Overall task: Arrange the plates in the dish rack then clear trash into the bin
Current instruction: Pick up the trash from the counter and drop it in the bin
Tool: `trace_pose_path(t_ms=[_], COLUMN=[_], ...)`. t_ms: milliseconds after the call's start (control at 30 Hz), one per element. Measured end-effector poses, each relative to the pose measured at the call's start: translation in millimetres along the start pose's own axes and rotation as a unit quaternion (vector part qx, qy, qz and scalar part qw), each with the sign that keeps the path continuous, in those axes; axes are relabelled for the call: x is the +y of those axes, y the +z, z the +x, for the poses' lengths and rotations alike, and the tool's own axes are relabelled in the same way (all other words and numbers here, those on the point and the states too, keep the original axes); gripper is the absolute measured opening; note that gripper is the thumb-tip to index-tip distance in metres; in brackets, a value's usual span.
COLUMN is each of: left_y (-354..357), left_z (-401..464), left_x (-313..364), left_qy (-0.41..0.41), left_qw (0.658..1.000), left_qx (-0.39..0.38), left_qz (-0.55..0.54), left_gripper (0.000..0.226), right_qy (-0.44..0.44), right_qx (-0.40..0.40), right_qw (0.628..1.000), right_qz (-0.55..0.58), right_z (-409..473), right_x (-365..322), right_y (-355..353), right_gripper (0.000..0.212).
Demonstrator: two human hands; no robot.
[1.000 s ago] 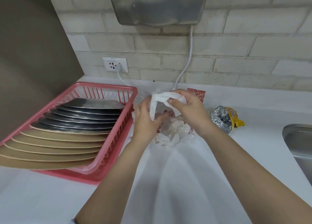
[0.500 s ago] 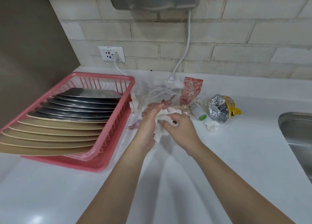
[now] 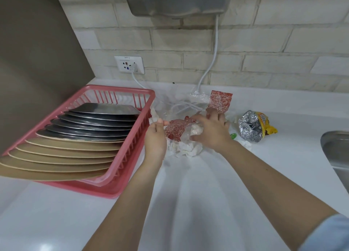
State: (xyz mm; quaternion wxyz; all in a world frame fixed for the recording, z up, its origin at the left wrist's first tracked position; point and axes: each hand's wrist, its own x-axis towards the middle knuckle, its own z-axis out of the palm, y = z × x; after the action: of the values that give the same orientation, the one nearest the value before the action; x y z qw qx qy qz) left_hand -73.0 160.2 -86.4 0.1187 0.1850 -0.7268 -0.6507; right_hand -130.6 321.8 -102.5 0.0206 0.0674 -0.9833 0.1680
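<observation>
The person's right hand (image 3: 211,132) is curled over a heap of trash on the white counter (image 3: 188,203), its fingers clutching a red speckled wrapper (image 3: 174,130) and some crumpled clear plastic (image 3: 187,135). The left hand (image 3: 155,137) meets it from the other side, thumb and fingers pinching the near edge of the same bundle. Under both hands lies crumpled white tissue (image 3: 184,149), touching the counter.

To the left stands a pink dish rack (image 3: 120,175), just beside the left hand. The plates (image 3: 75,143) already stand in it in a row, dark metal ones at the back and tan ones at the front, so the first part of the task looks finished. No bin is in view.

More trash waits to the right: a crushed foil packet with yellow print (image 3: 253,127), a small green cap (image 3: 233,136) and a scrap of tissue (image 3: 247,144). A second red speckled piece (image 3: 220,101) stands up behind the right hand. A white cable (image 3: 209,69) runs down the brick wall and into the clear plastic behind the heap.

The likely trouble is spillage. The bundle is loose and made of slippery film and soft paper, so pieces could drop when it is lifted. The plastic near the cable might snag and drag the cord. The small cap could easily be missed.
</observation>
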Motion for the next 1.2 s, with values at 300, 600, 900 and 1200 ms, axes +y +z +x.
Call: trace_pose_path(t_ms=[300,600,900,1200], left_y=[-4,-6,-13,-18], left_z=[8,15,15,8], left_x=[-6,7,20,38], left_qy=[0.069,0.088,0.136,0.117], left_qw=[0.992,0.977,0.973,0.985], left_qx=[-0.076,-0.133,-0.058,0.023], left_qz=[0.076,0.142,0.176,0.128], left_gripper=[0.029,0.069,0.013,0.029], right_qy=[-0.023,-0.114,-0.124,-0.165], right_qx=[0.130,0.188,0.090,0.059], right_qw=[0.986,0.938,0.858,0.908], right_qz=[0.106,0.267,0.490,0.381], right_z=[1,-11,-16,-25], right_x=[-10,-26,-33,-37], right_y=[-2,-35,-70,-56], right_gripper=[0.035,0.013,0.013,0.038])
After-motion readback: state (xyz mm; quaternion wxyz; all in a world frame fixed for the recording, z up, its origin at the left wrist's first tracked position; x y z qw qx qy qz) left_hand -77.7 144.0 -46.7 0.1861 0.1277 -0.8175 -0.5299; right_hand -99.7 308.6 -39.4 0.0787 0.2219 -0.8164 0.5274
